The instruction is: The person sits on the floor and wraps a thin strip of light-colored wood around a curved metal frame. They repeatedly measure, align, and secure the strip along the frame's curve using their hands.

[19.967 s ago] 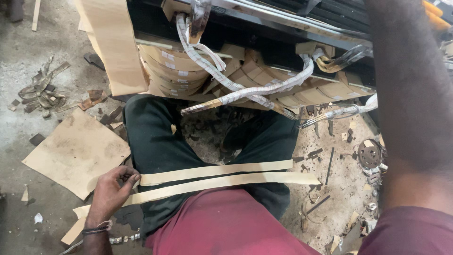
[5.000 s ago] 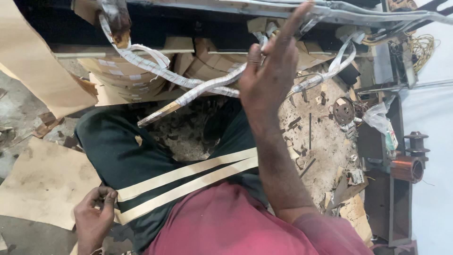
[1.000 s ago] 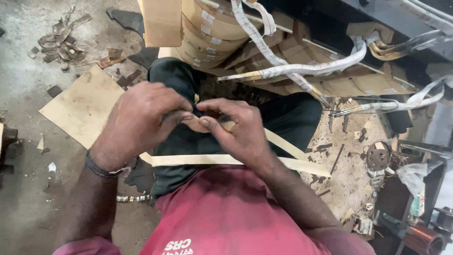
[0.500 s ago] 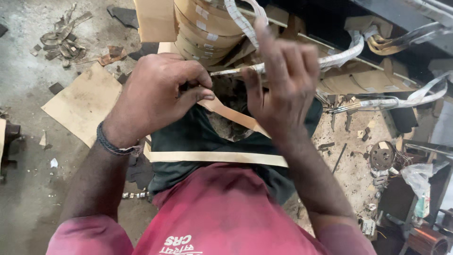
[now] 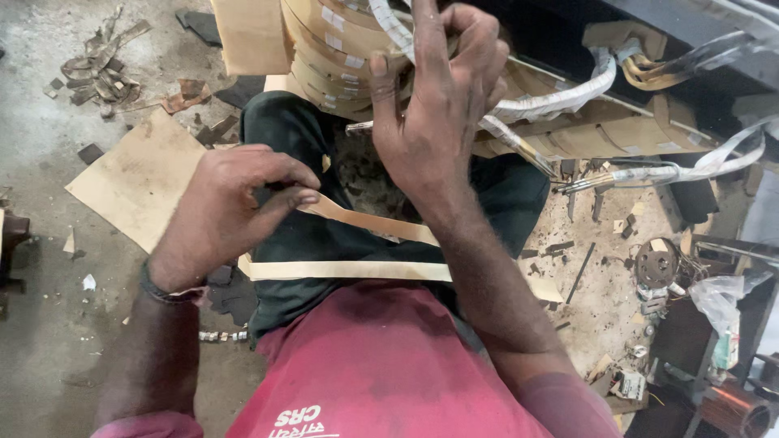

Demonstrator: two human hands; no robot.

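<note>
My left hand pinches the end of a tan paper strip that runs across my lap. A second tan strip lies flat over my dark green trousers below it. My right hand is raised in front of the paper-wrapped coil stack, fingers curled around a white-taped lead that comes down from above. More white-taped leads run right across the windings.
A brown paper sheet lies on the concrete at left, with scraps beyond it. Small metal parts, a round fitting and a plastic bag litter the floor at right. A copper coil sits bottom right.
My right hand has risen from my lap to the taped lead by the coil stack. My left hand dropped back to the lap, holding the strip's end.
</note>
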